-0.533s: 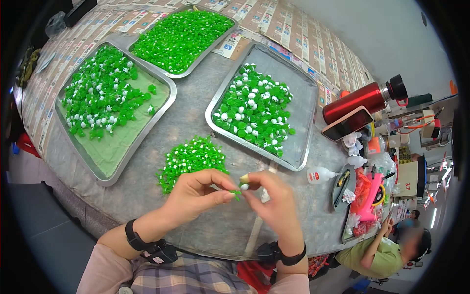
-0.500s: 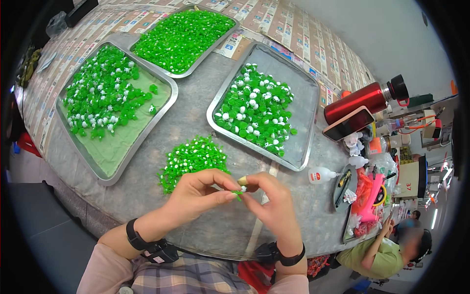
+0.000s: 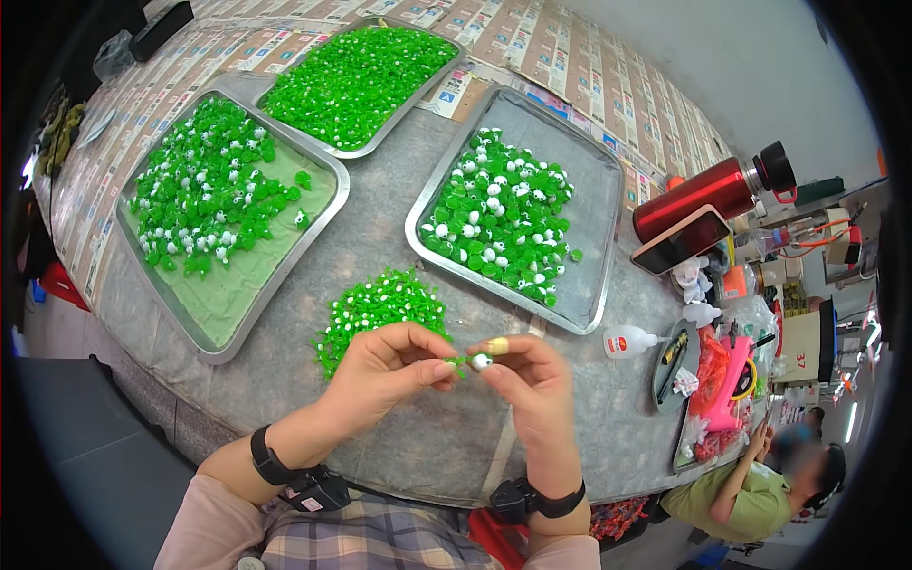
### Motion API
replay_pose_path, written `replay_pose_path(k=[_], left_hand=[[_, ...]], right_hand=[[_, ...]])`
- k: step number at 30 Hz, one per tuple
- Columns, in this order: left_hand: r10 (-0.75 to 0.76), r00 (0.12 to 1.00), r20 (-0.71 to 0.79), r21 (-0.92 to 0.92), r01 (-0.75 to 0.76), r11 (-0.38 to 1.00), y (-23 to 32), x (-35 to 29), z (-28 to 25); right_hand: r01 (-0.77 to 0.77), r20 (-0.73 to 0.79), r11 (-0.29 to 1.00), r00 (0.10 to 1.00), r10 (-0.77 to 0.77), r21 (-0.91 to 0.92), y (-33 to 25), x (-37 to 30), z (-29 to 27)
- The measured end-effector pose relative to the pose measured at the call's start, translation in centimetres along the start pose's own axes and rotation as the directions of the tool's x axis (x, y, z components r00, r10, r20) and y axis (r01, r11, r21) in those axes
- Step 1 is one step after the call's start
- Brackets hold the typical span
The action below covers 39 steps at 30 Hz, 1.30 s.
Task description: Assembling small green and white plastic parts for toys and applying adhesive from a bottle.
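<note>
My left hand [image 3: 388, 369] pinches a small green plastic piece [image 3: 461, 365] between thumb and fingertips. Facing it, my right hand [image 3: 534, 380] holds a small white ball with dark marks [image 3: 482, 362] between thumb and index finger; a yellowish cover wraps that index finger. The two pieces meet or nearly touch; I cannot tell whether they are joined. Just beyond my left hand lies a loose pile of small green and white pieces [image 3: 385, 309]. Farther off, a metal tray [image 3: 604, 261] holds green parts and white balls like the one in my right hand.
A left tray [image 3: 337, 185] holds green pieces with white heads; a far tray [image 3: 458, 57] is full of small green pieces. To the right are a white squeeze bottle [image 3: 627, 341], a red flask [image 3: 689, 199], a phone [image 3: 679, 240] and a pink glue gun [image 3: 730, 385]. Another person [image 3: 731, 499] sits at lower right.
The white ball, mostly covered by my fingers before, now shows between my hands. My right fingers have shifted slightly right and the fingertips are a little farther apart.
</note>
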<state>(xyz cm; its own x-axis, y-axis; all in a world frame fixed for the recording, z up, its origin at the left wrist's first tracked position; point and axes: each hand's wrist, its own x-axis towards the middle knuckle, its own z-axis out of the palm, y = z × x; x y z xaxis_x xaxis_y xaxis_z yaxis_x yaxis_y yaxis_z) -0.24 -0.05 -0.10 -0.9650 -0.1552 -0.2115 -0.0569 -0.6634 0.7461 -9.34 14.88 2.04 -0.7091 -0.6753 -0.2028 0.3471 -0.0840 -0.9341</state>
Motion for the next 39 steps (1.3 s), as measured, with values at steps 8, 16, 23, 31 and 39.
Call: replay_pose_path(k=[8, 16, 23, 31, 39], left_hand=[[0.013, 0.999, -0.045, 0.089, -0.008, 0.996, 0.1, -0.1, 0.2], [0.379, 0.919, 0.112, 0.695, -0.345, 0.631, 0.1, -0.1, 0.2], [0.468, 0.820, 0.328, 0.786, -0.512, 0.346, 0.1, 0.1, 0.2], [0.284, 0.959, -0.021, 0.509, -0.234, 0.828, 0.8, -0.1, 0.2], [0.289, 0.865, -0.409, -0.377, -0.449, 0.810, 3.2, 0.9, -2.5]], right_hand=[[0.097, 0.033, 0.991, 0.995, -0.095, -0.095, 0.0, -0.2, 0.4], [-0.042, 0.031, 0.985, 0.998, 0.048, -0.165, -0.8, -0.4, 0.6], [-0.156, 0.084, 0.980, 0.982, 0.166, -0.121, -0.2, -0.3, -0.9], [-0.013, 0.044, 1.000, 0.999, 0.014, -0.018, -0.6, 0.5, 0.1], [0.438, 0.343, 0.441, 0.897, -0.281, -0.784, 0.4, 3.0, 0.4]])
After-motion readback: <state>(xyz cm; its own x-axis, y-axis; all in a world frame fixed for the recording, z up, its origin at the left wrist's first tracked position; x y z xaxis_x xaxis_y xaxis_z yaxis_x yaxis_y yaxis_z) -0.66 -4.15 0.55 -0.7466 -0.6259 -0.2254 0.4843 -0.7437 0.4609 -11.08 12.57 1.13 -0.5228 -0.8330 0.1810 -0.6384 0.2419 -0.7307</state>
